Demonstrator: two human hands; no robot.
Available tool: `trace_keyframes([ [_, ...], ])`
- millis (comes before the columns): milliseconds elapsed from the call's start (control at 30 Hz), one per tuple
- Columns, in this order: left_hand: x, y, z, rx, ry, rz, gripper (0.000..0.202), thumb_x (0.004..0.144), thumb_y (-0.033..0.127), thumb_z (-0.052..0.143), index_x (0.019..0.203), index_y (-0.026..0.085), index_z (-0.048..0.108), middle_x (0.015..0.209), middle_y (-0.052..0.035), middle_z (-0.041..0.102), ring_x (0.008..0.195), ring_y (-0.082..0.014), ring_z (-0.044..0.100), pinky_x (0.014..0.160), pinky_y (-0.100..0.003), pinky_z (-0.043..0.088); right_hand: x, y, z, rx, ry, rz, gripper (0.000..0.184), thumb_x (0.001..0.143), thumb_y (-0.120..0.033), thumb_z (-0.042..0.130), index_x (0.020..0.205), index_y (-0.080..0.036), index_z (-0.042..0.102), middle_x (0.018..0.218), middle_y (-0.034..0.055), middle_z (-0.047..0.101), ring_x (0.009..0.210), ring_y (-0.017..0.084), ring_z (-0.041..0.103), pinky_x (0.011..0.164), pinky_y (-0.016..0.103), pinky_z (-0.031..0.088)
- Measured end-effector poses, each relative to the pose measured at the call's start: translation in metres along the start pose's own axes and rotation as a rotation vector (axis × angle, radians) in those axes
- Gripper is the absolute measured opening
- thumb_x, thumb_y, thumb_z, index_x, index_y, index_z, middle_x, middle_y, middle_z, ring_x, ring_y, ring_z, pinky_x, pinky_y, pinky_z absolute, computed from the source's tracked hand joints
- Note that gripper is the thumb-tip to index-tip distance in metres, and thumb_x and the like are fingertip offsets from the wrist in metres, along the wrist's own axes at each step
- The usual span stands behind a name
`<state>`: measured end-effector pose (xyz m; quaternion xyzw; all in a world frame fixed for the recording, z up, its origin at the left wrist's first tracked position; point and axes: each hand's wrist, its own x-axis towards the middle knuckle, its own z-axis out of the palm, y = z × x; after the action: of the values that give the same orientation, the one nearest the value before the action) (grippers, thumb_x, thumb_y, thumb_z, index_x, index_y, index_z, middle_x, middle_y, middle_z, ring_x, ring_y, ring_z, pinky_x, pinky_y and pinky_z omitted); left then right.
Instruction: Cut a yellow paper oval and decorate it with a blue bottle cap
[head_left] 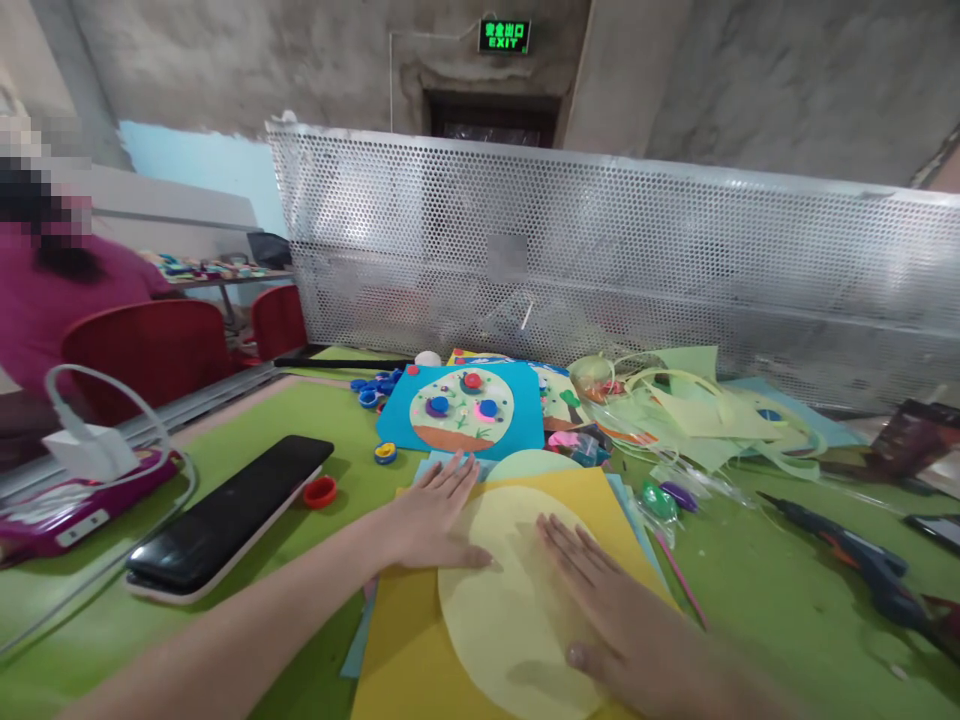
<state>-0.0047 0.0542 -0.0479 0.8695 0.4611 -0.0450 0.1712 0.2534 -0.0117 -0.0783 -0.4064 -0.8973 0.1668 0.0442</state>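
Observation:
A pale yellow paper oval (510, 600) lies on a darker yellow sheet (405, 640), with light blue paper showing beneath. My left hand (435, 520) rests flat at the oval's upper left edge, fingers stretched out, thumb on the oval. On the oval's right side lies my right hand (607, 600), its fingers extended and palm down. Neither hand grips anything. Just beyond them is a blue card (517, 385) with a round picture of colourful dots, blue and red caps, grass and brown ground.
A black phone-like device (232, 510) and a red cap (320, 491) lie left, near a white charger (90, 450). At right are a glue gun (847, 550), clay packets (664, 500) and paper scraps (697, 410). A perforated metal panel (600, 260) stands behind. A person in pink (97, 270) sits at far left.

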Motion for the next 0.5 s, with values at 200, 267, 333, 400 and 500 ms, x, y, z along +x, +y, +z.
trace_keyframes([
  [200, 0.002, -0.008, -0.006, -0.038, -0.052, 0.025, 0.123, 0.058, 0.083, 0.046, 0.143, 0.007, 0.002, 0.15, -0.0142, -0.004, 0.138, -0.0313, -0.004, 0.111, -0.05, 0.007, 0.029, -0.017, -0.026, -0.081, -0.029, 0.175, 0.069, 0.095, -0.05, 0.024, 0.143, -0.004, 0.004, 0.15, 0.01, -0.002, 0.137, 0.024, 0.0, 0.111, 0.047, 0.012],
  [267, 0.002, -0.011, -0.006, -0.048, -0.067, 0.035, 0.123, 0.058, 0.081, 0.049, 0.143, 0.006, 0.001, 0.15, -0.0143, -0.004, 0.138, -0.0304, -0.004, 0.112, -0.049, 0.007, 0.041, -0.029, -0.029, -0.08, -0.083, 0.14, 0.068, 0.096, -0.047, 0.026, 0.143, -0.004, 0.004, 0.149, 0.0096, -0.002, 0.137, 0.023, -0.001, 0.111, 0.046, 0.01],
  [333, 0.003, -0.012, -0.006, -0.056, -0.077, 0.041, 0.123, 0.058, 0.079, 0.051, 0.143, 0.006, 0.0, 0.15, -0.0143, -0.006, 0.138, -0.0302, -0.005, 0.112, -0.049, 0.008, 0.049, -0.04, -0.027, -0.066, -0.14, 0.093, 0.069, 0.094, -0.047, 0.032, 0.143, -0.004, 0.007, 0.149, 0.0101, 0.0, 0.137, 0.023, 0.001, 0.112, 0.044, 0.01],
  [400, 0.003, -0.013, -0.006, -0.061, -0.084, 0.039, 0.124, 0.058, 0.078, 0.052, 0.143, 0.005, -0.002, 0.15, -0.0143, -0.008, 0.138, -0.031, -0.007, 0.112, -0.05, 0.007, 0.052, -0.047, -0.022, -0.055, -0.191, 0.076, 0.072, 0.092, -0.046, 0.038, 0.142, -0.003, 0.009, 0.148, 0.0119, 0.0, 0.136, 0.026, 0.002, 0.111, 0.046, 0.011],
  [500, 0.002, -0.012, -0.007, -0.073, -0.099, 0.036, 0.126, 0.056, 0.079, 0.052, 0.143, 0.004, -0.002, 0.15, -0.0136, -0.01, 0.137, -0.031, -0.009, 0.112, -0.05, 0.007, 0.051, -0.05, -0.016, -0.04, -0.206, 0.102, 0.076, 0.091, -0.046, 0.041, 0.142, -0.003, 0.005, 0.147, 0.0119, -0.004, 0.136, 0.029, -0.001, 0.11, 0.05, 0.011],
])
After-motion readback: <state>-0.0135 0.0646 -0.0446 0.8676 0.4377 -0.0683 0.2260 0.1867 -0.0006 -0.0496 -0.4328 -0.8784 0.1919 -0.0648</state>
